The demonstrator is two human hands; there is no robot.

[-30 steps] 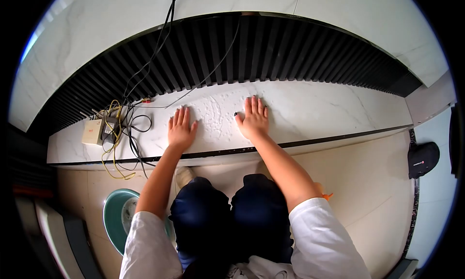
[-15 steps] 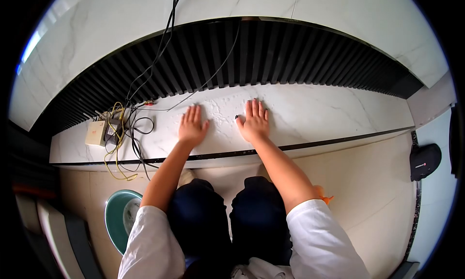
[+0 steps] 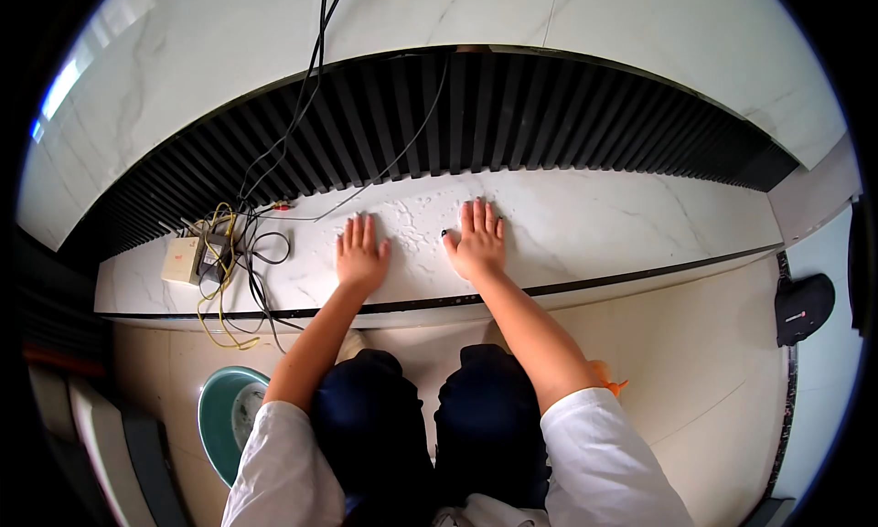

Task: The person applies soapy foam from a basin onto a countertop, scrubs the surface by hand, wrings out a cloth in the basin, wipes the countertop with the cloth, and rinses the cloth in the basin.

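Both hands rest palm down on a white marble-patterned ledge. My left hand lies flat with its fingers a little apart, right of the cables. My right hand is flat too, fingers spread, with a dark mark at the thumb tip. Between the hands, wet streaks and droplets show on the ledge. Neither hand holds anything visible.
Tangled black and yellow cables and a cream box sit on the ledge at left. Black slats rise behind. A teal basin stands at lower left, an orange object by my right arm, a black cap at far right.
My left hand has shifted right, closer to my right hand, since the first frame. The view has tilted slightly, so the ledge sits lower. Both hands remain flat.
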